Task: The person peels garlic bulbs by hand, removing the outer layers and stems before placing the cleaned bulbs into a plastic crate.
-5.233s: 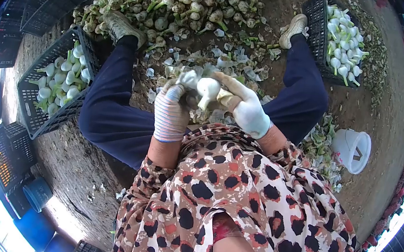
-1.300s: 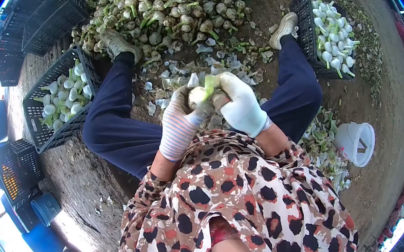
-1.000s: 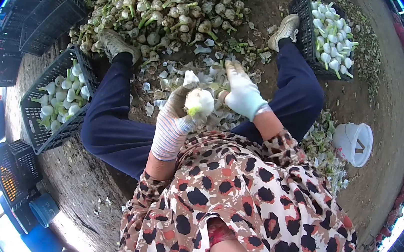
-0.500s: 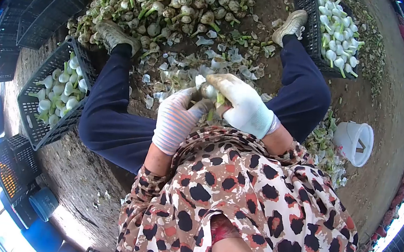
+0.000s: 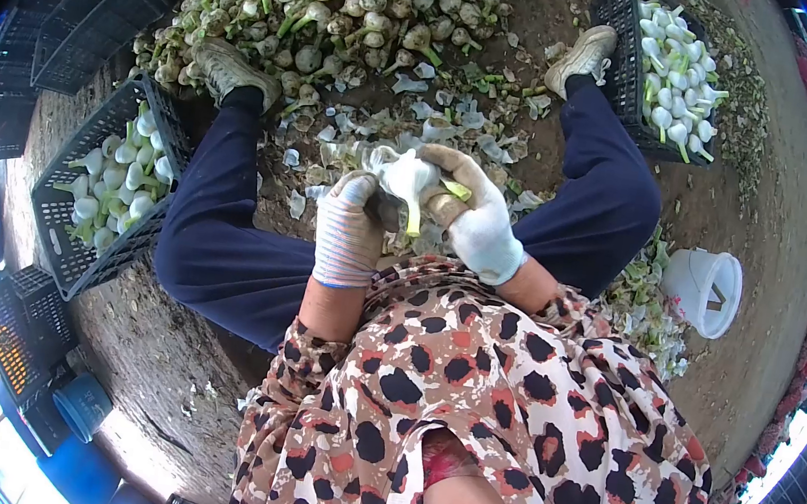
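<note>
Between my two gloved hands is a white garlic bulb [image 5: 407,176] with a short green stem pointing down and loose skin at its top. My left hand [image 5: 351,226], in a striped glove, is closed on the bulb's left side, with thumb and fingers pressed against it. My right hand [image 5: 476,216], in a white glove with stained fingers, curls round the bulb's right side. A yellow-green stem piece [image 5: 454,190] shows at the right fingers. Peeled skins [image 5: 334,158] lie on the ground below.
A heap of unpeeled garlic [image 5: 353,4] lies ahead. Black crates of peeled bulbs stand at left [image 5: 70,257] and upper right [image 5: 633,104]. A white bucket [image 5: 696,288] is at the right, beside more skins. Stacked crates [image 5: 89,22] stand at the far left.
The bulb has turned and shows more white surface, its green stem now hanging down. Loose skin sticks out above it. My right hand has shifted slightly down and round.
</note>
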Demonstrator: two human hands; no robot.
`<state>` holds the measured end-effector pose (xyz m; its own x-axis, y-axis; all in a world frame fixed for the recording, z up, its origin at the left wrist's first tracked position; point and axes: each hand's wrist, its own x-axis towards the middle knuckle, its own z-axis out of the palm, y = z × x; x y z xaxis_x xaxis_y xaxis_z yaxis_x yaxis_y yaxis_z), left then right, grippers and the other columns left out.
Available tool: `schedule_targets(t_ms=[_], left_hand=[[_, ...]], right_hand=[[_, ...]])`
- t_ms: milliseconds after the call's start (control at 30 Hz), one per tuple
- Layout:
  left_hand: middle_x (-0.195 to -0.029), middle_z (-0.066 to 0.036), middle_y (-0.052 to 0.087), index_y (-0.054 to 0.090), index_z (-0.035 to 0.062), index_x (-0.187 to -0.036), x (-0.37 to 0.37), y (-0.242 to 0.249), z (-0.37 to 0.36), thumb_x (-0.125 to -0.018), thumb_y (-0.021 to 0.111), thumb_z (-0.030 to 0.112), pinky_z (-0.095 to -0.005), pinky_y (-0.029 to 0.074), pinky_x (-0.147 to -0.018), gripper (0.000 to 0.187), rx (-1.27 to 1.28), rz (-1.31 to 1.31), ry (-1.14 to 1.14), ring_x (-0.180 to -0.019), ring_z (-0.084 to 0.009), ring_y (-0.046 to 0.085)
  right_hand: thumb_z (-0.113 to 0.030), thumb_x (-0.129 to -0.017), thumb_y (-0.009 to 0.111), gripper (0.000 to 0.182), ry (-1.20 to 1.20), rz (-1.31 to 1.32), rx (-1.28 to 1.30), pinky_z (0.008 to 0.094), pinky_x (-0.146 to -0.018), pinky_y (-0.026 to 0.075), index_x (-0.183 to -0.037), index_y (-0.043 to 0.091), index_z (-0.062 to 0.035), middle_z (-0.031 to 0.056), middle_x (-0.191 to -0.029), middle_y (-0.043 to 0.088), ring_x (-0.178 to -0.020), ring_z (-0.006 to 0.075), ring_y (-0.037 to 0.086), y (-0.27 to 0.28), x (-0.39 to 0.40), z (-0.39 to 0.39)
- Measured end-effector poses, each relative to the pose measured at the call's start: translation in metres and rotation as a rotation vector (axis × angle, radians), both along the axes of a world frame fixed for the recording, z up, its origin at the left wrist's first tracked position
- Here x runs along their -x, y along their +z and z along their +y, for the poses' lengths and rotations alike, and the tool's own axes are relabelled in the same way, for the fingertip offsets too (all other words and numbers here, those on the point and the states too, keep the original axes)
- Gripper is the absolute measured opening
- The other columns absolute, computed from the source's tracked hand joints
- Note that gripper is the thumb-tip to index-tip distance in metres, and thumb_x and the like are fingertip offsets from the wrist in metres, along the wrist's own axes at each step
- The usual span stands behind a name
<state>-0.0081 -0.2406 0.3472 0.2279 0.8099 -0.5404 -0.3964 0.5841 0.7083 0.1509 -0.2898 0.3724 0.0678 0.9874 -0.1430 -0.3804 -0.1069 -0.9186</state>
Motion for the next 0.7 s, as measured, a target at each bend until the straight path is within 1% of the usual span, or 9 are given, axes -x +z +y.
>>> schedule_targets(t_ms=[67,167,233,267,367,400,500,633,700], left_hand=[[-0.072,-0.005,0.064,0.065,0.0005,-0.092,-0.006,-0.006,-0.001,-0.091,0.058,0.013,-0.0260,0.049,-0.052,0.015,0.127,-0.144,0.252,-0.057,-0.0125,0.057],[-0.075,-0.007,0.062,0.063,0.0011,-0.090,0.007,-0.002,-0.003,-0.090,0.056,0.012,-0.0281,0.050,-0.058,0.013,-0.102,-0.038,0.164,-0.062,-0.0158,0.059],[-0.079,-0.008,0.064,0.063,0.0007,-0.091,0.008,0.002,-0.003,-0.091,0.056,0.011,-0.0289,0.052,-0.060,0.013,-0.144,0.055,0.095,-0.062,-0.0163,0.061],[-0.079,-0.007,0.065,0.064,0.0000,-0.093,0.004,0.000,-0.003,-0.091,0.056,0.012,-0.0279,0.052,-0.063,0.014,-0.157,0.054,0.100,-0.066,-0.0149,0.061],[-0.085,-0.008,0.067,0.065,-0.0001,-0.099,0.002,0.001,0.005,-0.090,0.056,0.012,-0.0285,0.055,-0.068,0.018,-0.115,-0.017,0.107,-0.073,-0.0157,0.064],[-0.086,-0.009,0.068,0.065,0.0012,-0.098,0.006,0.002,0.012,-0.090,0.056,0.013,-0.0324,0.055,-0.067,0.016,0.001,-0.190,0.287,-0.072,-0.0181,0.066],[-0.086,-0.009,0.069,0.064,0.0033,-0.096,0.036,-0.013,0.041,-0.095,0.057,0.029,-0.0452,0.058,-0.074,0.027,0.227,-0.460,0.651,-0.073,-0.0240,0.068],[-0.118,-0.019,0.060,0.053,0.0055,-0.121,0.026,0.011,0.024,-0.097,0.053,0.054,-0.0500,0.052,-0.091,0.054,0.004,-0.304,0.264,-0.106,-0.0332,0.063],[-0.129,-0.019,0.054,0.042,0.0078,-0.141,0.011,0.013,0.019,-0.094,0.065,0.042,-0.0458,0.049,-0.097,0.063,-0.006,-0.153,0.021,-0.116,-0.0318,0.057]], right_hand=[[0.006,-0.094,0.052,0.044,0.052,-0.001,0.033,0.0272,-0.105,0.040,-0.138,0.047,0.0038,0.0074,-0.129,0.056,-0.120,0.0134,0.052,0.001,-0.003,0.004],[0.005,-0.096,0.051,0.050,0.189,0.143,0.133,0.0257,-0.100,0.044,-0.144,0.040,0.0041,0.0077,-0.125,0.058,-0.113,0.0131,0.057,-0.006,-0.018,0.012],[0.002,-0.095,0.052,0.045,0.185,0.556,0.436,0.0233,-0.088,0.049,-0.140,0.045,0.0052,0.0061,-0.116,0.060,-0.096,0.0113,0.061,-0.010,-0.022,0.015],[-0.003,-0.094,0.052,0.038,0.266,0.067,0.267,0.0239,-0.073,0.052,-0.132,0.051,0.0037,0.0046,-0.106,0.061,-0.081,0.0102,0.059,-0.002,-0.010,0.015],[-0.005,-0.091,0.051,0.039,0.208,0.157,0.263,0.0262,-0.067,0.052,-0.130,0.051,0.0006,0.0054,-0.097,0.061,-0.076,0.0115,0.058,-0.017,-0.010,0.019],[-0.003,-0.087,0.051,0.045,0.210,0.485,0.307,0.0275,-0.063,0.051,-0.133,0.050,-0.0020,0.0071,-0.096,0.062,-0.074,0.0139,0.058,-0.018,-0.013,0.019],[-0.001,-0.086,0.053,0.048,0.341,0.797,0.446,0.0282,-0.061,0.050,-0.133,0.051,-0.0033,0.0088,-0.098,0.062,-0.074,0.0152,0.059,-0.012,-0.026,0.009],[-0.004,-0.089,0.055,0.046,0.348,0.820,0.366,0.0306,-0.062,0.052,-0.134,0.050,-0.0028,0.0115,-0.101,0.063,-0.078,0.0166,0.061,-0.015,-0.027,0.006],[-0.003,-0.088,0.055,0.048,0.264,0.594,0.346,0.0353,-0.074,0.056,-0.136,0.049,-0.0004,0.0160,-0.106,0.065,-0.089,0.0225,0.065,-0.007,-0.020,0.012]])
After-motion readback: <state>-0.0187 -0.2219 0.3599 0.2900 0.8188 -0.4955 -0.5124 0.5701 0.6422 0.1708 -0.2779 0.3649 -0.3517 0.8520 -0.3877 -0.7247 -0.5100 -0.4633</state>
